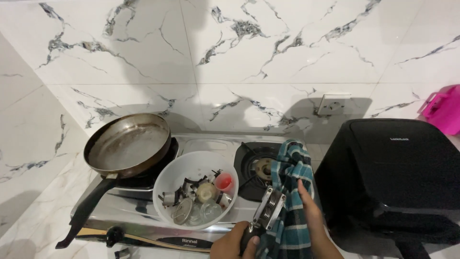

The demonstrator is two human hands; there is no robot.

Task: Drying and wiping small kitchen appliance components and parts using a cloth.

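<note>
My left hand [232, 243] grips the black handle of a metal kitchen tool [269, 206] with a ridged silver head, held up at the bottom middle. My right hand [309, 211] holds a teal and dark plaid cloth [290, 172] that is draped over and around the tool's head. Just left of the hands a white bowl [170, 175] sits on the stove, filled with several small parts, lids and a red cap.
A steel two-burner stove [218, 144] sits against a marble-tiled wall. A frying pan [127, 144] rests on its left burner, handle pointing to the front left. A black boxy appliance [393, 177] stands right. A wall socket [333, 103] and a pink container [443, 108] lie behind.
</note>
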